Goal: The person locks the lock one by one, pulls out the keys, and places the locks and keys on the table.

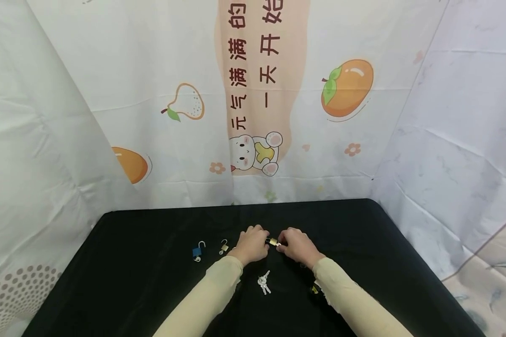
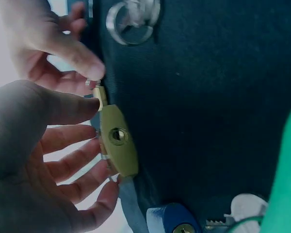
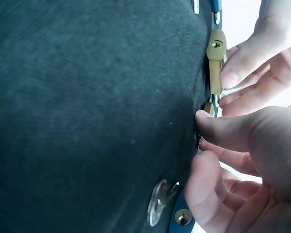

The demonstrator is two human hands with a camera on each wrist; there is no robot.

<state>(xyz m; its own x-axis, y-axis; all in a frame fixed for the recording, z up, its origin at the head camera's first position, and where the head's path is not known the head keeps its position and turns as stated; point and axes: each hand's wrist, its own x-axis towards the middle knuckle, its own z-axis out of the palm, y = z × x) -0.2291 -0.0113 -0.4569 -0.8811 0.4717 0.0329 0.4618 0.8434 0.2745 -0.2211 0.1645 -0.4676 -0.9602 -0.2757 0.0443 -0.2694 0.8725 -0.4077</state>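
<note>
In the head view a small brass padlock (image 1: 272,242) lies between both hands. My left hand (image 1: 253,244) holds it at the shackle end. From the other side my right hand (image 1: 299,245) pinches a small silver key (image 1: 279,246) against it; the fingers hide most of the key. In the left wrist view the left thumb and fingers surround brass, and a second brass padlock (image 2: 119,141) shows its keyhole beside those fingers. The right wrist view has the right hand (image 3: 242,160) pinching with thumb and finger, the left hand (image 3: 262,58) beyond it.
A blue padlock (image 1: 197,252) and a brass padlock (image 1: 224,248), shackles open, lie on the black cloth (image 1: 152,290) to the left. A bunch of silver keys (image 1: 264,282) is nearer me. Another padlock (image 1: 315,290) is partly under the right sleeve. A patterned curtain (image 1: 185,154) hangs behind.
</note>
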